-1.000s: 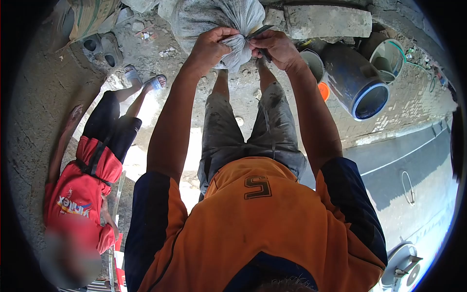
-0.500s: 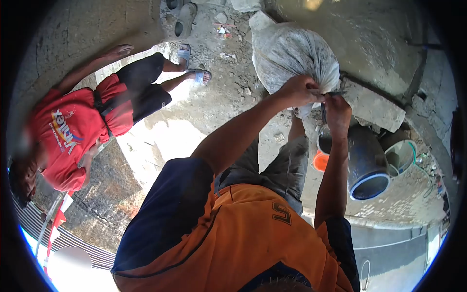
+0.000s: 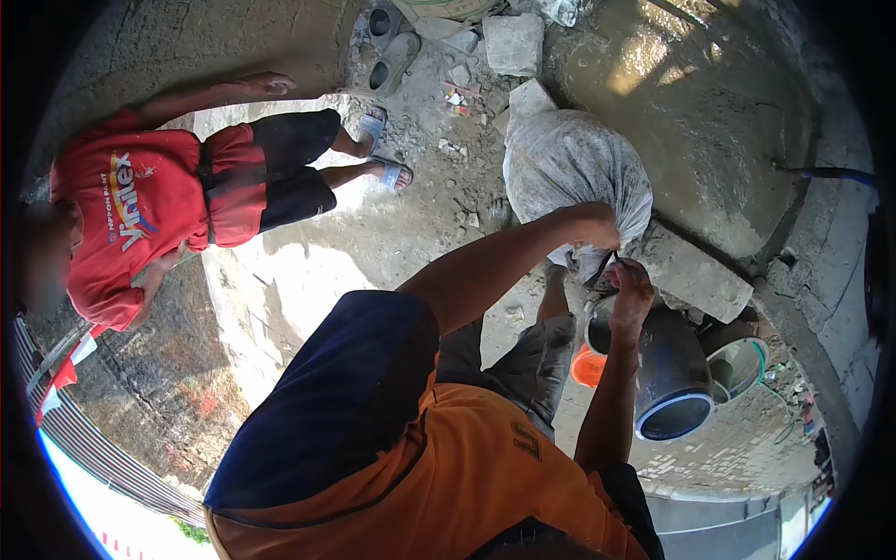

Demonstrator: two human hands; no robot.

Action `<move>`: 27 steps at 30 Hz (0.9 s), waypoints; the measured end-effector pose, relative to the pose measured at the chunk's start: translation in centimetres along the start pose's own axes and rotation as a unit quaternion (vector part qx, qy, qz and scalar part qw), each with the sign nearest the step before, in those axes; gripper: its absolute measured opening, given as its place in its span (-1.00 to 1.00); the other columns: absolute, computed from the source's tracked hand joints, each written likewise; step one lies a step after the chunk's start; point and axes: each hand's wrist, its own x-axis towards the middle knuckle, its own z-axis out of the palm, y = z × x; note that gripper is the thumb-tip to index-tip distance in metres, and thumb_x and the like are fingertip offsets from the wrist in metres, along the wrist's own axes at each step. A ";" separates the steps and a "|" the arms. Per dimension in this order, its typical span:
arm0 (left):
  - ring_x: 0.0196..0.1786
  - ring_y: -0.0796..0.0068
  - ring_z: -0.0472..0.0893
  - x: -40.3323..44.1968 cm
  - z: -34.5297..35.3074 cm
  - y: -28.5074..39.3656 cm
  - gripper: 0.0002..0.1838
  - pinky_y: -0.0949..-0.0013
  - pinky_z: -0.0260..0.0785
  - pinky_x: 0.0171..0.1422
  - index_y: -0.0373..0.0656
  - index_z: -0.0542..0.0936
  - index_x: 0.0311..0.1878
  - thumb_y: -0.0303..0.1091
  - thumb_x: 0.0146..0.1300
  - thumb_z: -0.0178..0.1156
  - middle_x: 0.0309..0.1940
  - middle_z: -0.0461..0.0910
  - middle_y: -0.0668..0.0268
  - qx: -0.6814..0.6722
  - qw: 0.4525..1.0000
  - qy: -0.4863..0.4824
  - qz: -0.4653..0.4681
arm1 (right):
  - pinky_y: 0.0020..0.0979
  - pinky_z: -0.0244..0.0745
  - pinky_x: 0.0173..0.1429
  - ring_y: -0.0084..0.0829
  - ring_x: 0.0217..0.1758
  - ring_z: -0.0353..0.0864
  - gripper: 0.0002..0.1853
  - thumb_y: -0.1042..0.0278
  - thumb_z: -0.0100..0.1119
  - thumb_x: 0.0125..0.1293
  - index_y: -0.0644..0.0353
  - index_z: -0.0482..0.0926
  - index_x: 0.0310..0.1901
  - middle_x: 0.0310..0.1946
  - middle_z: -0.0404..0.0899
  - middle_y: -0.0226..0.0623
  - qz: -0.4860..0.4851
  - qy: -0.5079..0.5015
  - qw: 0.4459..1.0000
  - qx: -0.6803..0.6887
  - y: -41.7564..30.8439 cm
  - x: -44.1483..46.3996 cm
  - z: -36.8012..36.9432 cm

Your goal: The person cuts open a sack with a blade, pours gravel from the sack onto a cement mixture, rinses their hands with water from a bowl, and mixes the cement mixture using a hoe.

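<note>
A bulging, dusty white sack (image 3: pixel 569 163) stands in front of me, its top gathered into a neck. My left hand (image 3: pixel 595 226) is closed at that neck, its fingers mostly turned from view. Just below and to the right, my right hand (image 3: pixel 631 283) pinches a thin dark tie strip (image 3: pixel 616 256). Part of the strip runs between the two hands. Whether my left fingers grip the strip, the sack's neck or both is hidden.
Beside my right arm are a dark barrel (image 3: pixel 674 373), an orange bucket (image 3: pixel 588 365) and a clear tub (image 3: pixel 737 369). A concrete block (image 3: pixel 695 271) lies by the sack, with wet cement (image 3: pixel 691 140) beyond. A person in a red shirt (image 3: pixel 140 191) stands to my left.
The view has shifted, so the sack appears lower. My left hand has turned over at the neck, and my right hand has come down slightly apart from it with the strip.
</note>
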 end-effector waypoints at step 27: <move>-0.12 0.19 0.65 2.3 3.3 -4.3 -0.61 0.21 0.43 0.02 -0.26 0.63 0.01 -0.11 0.35 0.18 -0.11 0.69 0.05 0.088 0.978 0.028 0.186 | -0.10 0.55 -0.15 0.05 -0.25 0.67 -0.67 0.09 0.25 0.20 0.24 0.69 -0.26 -0.40 0.64 0.09 -0.153 0.139 0.910 -0.359 0.7 4.9 1.7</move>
